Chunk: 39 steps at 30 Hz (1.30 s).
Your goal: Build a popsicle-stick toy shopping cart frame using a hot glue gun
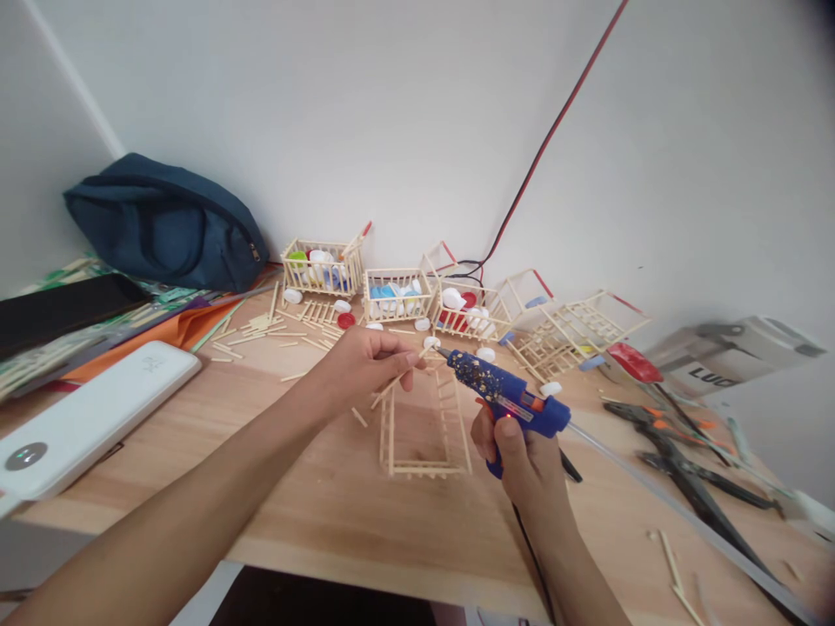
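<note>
My right hand (528, 461) is wrapped round a blue hot glue gun (502, 387), whose nozzle points left. A clear glue stick (626, 461) trails out of its back. Between the fingertips of my left hand (371, 365) is a thin wooden stick (391, 382), with its upper end close to the nozzle; whether they touch I cannot tell. Below both hands a rectangular frame of wooden sticks (427, 469) lies on the wooden table (313, 522), its far end partly hidden by my left hand and the glue gun.
Small stick carts stand along the wall, including one full of caps (323, 269) and one on its side (577, 335). Loose sticks (261, 326) lie at back left. A white power bank (97, 417) and blue bag (170, 222) are left; black pliers (684, 469) lie right.
</note>
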Each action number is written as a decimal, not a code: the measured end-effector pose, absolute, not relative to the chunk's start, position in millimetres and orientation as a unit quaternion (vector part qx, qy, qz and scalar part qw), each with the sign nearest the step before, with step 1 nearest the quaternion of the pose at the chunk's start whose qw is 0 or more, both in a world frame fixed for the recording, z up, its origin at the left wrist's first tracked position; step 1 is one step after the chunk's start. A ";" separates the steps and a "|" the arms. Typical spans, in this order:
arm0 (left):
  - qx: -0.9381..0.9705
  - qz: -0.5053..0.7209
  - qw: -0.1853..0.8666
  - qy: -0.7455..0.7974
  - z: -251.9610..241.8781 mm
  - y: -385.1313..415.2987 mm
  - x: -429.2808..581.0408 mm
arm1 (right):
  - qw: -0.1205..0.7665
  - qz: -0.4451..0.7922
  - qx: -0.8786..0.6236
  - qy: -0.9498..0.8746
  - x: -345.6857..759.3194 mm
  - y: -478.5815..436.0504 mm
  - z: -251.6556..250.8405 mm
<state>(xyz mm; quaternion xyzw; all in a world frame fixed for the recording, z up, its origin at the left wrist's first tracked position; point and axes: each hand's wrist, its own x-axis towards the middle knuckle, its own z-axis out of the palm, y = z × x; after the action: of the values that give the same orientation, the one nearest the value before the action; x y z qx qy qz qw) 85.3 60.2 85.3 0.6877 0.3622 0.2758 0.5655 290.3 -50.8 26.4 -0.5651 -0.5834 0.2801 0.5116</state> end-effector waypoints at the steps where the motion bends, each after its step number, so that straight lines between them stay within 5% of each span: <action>1: 0.688 0.276 0.565 0.362 85.1 60.2 85.2 | 0.516 0.279 -0.563 -0.583 290.1 -50.5 26.5; 13: 0.674 0.304 0.588 0.328 77.9 66.0 84.0 | 0.520 0.275 -0.548 -0.595 288.3 -52.5 29.9; 21: 0.619 0.360 0.619 0.322 75.0 67.1 86.4 | 0.629 0.289 -0.453 -0.561 284.0 -57.0 36.1; 29: 0.482 0.372 0.742 0.281 72.1 75.6 81.5 | 0.530 0.312 -0.489 -0.619 284.9 -55.8 33.3; 39: 0.457 0.373 0.762 0.268 74.9 75.0 81.7 | 0.495 0.325 -0.496 -0.635 282.5 -56.9 32.8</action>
<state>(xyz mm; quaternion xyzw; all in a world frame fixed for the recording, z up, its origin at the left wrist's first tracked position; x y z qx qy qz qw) 81.7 75.0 74.9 0.4569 0.2677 0.3729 0.7619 282.5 -56.9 32.8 -0.4963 -0.6351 0.3251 0.4946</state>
